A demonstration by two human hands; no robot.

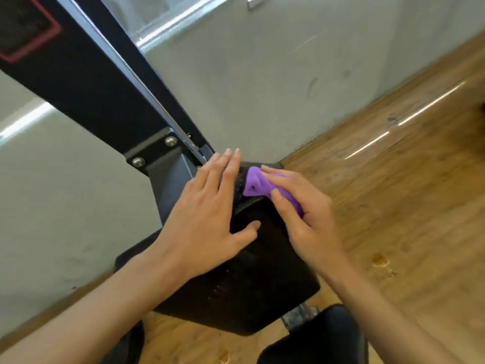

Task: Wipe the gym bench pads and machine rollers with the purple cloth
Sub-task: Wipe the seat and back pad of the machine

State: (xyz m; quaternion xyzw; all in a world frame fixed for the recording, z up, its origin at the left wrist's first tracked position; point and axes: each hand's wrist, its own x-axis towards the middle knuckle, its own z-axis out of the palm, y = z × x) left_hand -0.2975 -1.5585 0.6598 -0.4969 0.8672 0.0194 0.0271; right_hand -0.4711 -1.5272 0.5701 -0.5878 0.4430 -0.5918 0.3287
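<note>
A black seat pad (244,287) sits in the middle of the head view, attached to a dark machine frame. My left hand (207,214) lies flat on the pad's left side with straight fingers pointing up toward the frame. My right hand (301,214) grips the purple cloth (256,183), bunched between thumb and fingers, and presses it on the pad's far upper edge. Part of the cloth is hidden under my right palm.
A black steel beam (105,85) with two bolts on a bracket (154,151) slants from the upper left down to the pad. A grey wall (262,74) stands behind. Wooden floor (393,206) spreads to the right. A black roller (320,340) shows at the bottom.
</note>
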